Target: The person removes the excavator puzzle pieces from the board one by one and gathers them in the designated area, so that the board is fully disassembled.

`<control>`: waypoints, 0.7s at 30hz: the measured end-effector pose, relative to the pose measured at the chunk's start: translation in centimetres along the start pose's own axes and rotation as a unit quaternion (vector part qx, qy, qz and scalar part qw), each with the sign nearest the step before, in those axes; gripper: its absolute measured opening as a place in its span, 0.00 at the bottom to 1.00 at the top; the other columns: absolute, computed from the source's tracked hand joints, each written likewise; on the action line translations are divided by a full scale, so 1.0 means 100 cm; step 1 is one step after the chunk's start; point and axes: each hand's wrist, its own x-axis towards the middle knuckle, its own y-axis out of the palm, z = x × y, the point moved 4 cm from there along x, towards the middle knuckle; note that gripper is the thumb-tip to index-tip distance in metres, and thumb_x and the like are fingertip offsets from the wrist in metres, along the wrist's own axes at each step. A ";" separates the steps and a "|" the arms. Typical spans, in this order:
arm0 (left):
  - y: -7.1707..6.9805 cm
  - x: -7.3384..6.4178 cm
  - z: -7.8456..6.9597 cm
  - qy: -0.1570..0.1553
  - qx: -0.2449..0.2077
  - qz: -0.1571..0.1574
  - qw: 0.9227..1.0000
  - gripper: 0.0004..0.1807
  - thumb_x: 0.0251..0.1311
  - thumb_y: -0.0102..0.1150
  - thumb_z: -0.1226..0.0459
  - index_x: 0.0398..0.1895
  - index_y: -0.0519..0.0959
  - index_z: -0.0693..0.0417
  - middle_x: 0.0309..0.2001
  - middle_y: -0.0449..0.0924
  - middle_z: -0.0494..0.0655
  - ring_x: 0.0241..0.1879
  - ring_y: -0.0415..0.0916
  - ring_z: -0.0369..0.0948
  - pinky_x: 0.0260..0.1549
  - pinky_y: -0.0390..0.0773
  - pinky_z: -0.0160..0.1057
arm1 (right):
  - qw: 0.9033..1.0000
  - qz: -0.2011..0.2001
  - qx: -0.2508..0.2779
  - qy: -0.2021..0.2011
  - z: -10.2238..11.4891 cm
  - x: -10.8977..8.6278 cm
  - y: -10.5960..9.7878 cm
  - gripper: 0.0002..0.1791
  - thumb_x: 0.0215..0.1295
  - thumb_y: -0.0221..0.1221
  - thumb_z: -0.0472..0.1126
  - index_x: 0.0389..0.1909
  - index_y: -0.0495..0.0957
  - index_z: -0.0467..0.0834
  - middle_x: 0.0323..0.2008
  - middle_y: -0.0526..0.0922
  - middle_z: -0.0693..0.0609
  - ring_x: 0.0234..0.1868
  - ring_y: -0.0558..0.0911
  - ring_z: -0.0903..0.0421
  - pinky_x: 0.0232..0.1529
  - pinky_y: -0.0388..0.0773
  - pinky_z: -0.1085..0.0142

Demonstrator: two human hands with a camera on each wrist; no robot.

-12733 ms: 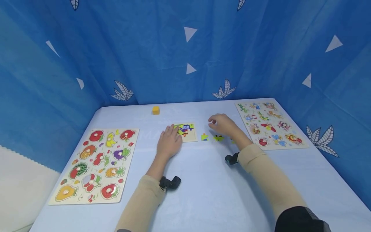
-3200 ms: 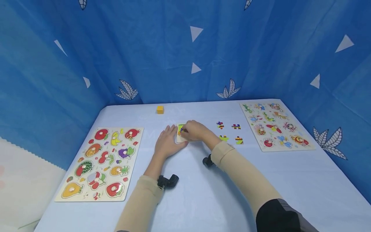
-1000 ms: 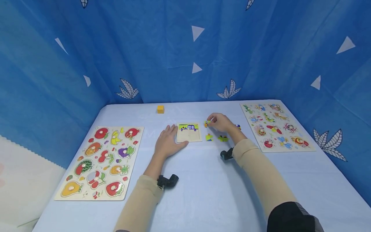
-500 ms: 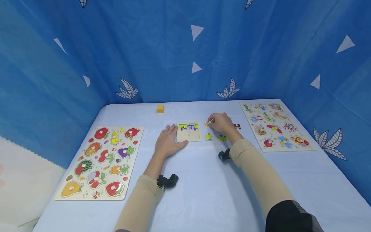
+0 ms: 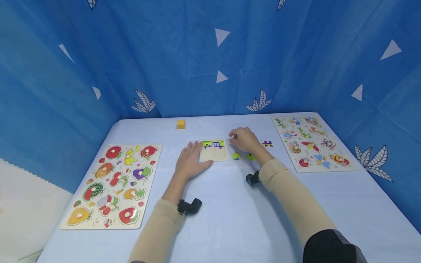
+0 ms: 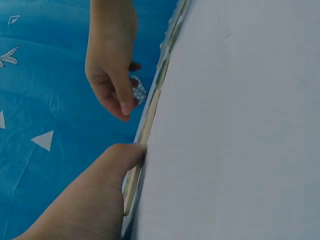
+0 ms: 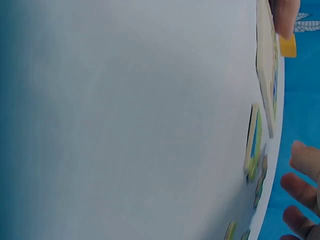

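Note:
My left hand (image 5: 191,162) lies beside a small wooden jigsaw board (image 5: 213,155), fingers extended along its left side. Its thumb touches the board's near edge, as the left wrist view also shows of the left hand (image 6: 95,190). A vehicle picture on yellow-green fills the board's upper part; bare wood shows below. Just right of the board, my right hand (image 5: 244,139) hovers with loosely bent fingers and nothing between them. Beneath it in the right wrist view lies a jigsaw piece (image 7: 260,181). Nearer pieces are a green-blue piece (image 5: 236,156) and a green piece (image 5: 250,157).
A dark red-purple piece (image 5: 267,144) lies right of the right hand. A large fruit peg board (image 5: 110,182) is at the left and an insect peg board (image 5: 309,144) at the right. A yellow cube (image 5: 181,124) stands near the table's back edge.
Earlier my right hand worked over the board; then it pinched a piece right of it. Now it has let that piece go and lifted slightly leftward. The left hand stays beside the board.

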 end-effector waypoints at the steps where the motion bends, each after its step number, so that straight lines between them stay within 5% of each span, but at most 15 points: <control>1: 0.000 0.001 -0.001 0.000 0.002 -0.001 1.000 0.51 0.57 0.50 0.30 0.79 0.54 0.44 0.80 0.50 0.47 0.81 0.40 0.47 0.78 0.43 0.53 | 1.000 0.007 0.003 -0.008 0.003 0.000 0.001 0.18 0.70 0.60 0.49 0.57 0.80 0.50 0.46 0.80 0.51 0.51 0.71 0.51 0.57 0.75 0.53; 11: 0.011 0.005 -0.015 -0.005 0.034 -0.002 0.999 0.34 0.73 0.31 0.43 0.78 0.55 0.41 0.81 0.45 0.49 0.81 0.37 0.49 0.78 0.40 0.56 | 0.994 0.048 -0.063 -0.078 0.029 0.001 0.021 0.23 0.68 0.61 0.55 0.61 0.79 0.53 0.55 0.81 0.51 0.55 0.73 0.50 0.61 0.73 0.50; 21: 0.013 0.005 -0.017 -0.001 0.078 -0.012 0.997 0.32 0.73 0.26 0.43 0.78 0.55 0.33 0.81 0.43 0.47 0.81 0.38 0.49 0.78 0.42 0.56 | 0.995 0.040 -0.068 -0.057 0.037 0.002 0.021 0.22 0.65 0.64 0.54 0.57 0.81 0.51 0.55 0.80 0.51 0.55 0.73 0.50 0.65 0.72 0.51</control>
